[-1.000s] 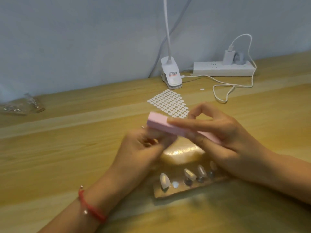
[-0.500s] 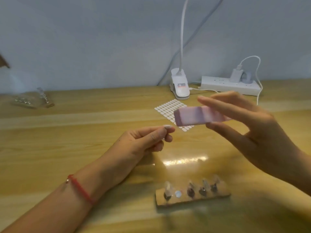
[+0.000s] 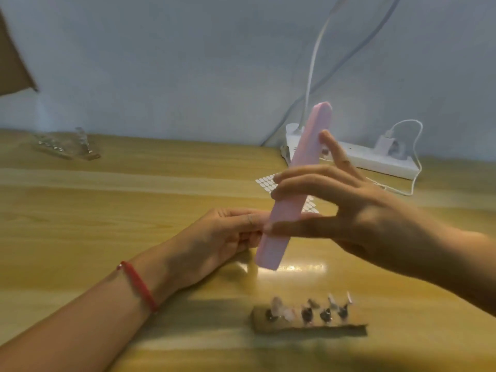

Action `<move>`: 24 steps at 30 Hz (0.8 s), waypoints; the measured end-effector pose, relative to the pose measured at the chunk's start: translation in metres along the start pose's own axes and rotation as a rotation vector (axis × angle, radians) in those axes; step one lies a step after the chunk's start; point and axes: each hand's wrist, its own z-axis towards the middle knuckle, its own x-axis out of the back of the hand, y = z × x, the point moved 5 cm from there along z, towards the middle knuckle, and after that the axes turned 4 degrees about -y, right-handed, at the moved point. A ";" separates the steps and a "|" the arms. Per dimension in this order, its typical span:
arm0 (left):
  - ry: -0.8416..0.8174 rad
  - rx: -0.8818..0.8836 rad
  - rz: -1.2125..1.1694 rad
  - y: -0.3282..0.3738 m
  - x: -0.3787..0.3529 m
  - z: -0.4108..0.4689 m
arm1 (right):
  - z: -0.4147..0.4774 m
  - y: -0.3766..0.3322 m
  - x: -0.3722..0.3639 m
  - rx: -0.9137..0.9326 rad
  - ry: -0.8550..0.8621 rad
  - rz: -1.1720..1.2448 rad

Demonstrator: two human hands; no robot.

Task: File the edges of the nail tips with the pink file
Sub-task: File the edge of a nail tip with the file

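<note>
My right hand (image 3: 362, 218) holds the pink file (image 3: 303, 167) above the table. The thumb is on its near face and the fingers on its far face. The file stands almost upright, its top leaning right. My left hand (image 3: 214, 237) reaches in from the left with thumb and forefinger pressed together in a pinch. Their tips meet the file's lower half and are hidden behind it, so the nail tip they held earlier does not show. Several other nail tips (image 3: 279, 308) stand on a brown holder strip (image 3: 308, 328) near the table's front.
A sheet of white adhesive dots (image 3: 265, 182) lies behind the file. A white power strip (image 3: 375, 159) with a charger and cable, and a lamp's clip base (image 3: 291, 140), sit at the back right. A clear plastic bag (image 3: 64, 145) lies at the back left.
My right hand lifted the file off my left hand, turned it from lying flat to nearly upright and brought it back against my left fingertips. The view tilted upward.
</note>
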 end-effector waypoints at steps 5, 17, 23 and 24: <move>0.049 0.011 -0.032 -0.002 0.007 0.001 | 0.004 -0.002 -0.003 -0.035 0.003 0.090; 0.084 0.007 -0.036 0.001 0.005 0.000 | 0.004 0.010 0.000 -0.158 0.112 0.156; 0.078 0.023 -0.026 0.000 0.005 0.001 | 0.003 0.008 -0.005 -0.163 0.091 0.177; 0.085 0.020 -0.035 0.001 0.004 0.000 | 0.003 0.015 0.000 -0.190 0.100 0.179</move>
